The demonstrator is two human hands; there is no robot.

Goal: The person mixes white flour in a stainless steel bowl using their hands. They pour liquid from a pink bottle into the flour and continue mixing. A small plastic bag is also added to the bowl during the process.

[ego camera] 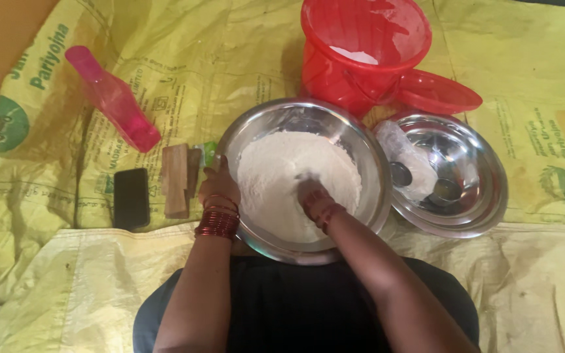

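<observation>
Head view: left hand (219, 185) clasped steel bowl (354, 140) rim; right hand (313, 196) sat fingers-down in flour (276, 170), curl unclear. Best keep bowl braced, mixing inward.

Flour (282, 170) in bowl (243, 131); bucket (361, 52) behind

The second steel bowl (485, 196) touches the flour bowl (256, 131) on the right, with the red bucket (341, 72) and its lid (439, 91) crowding just behind. Left, wooden blocks (176, 180), a black phone (131, 197) and a pink bottle (112, 98) leave bare yellow sheet (47, 274) between them and along the near edge
</observation>
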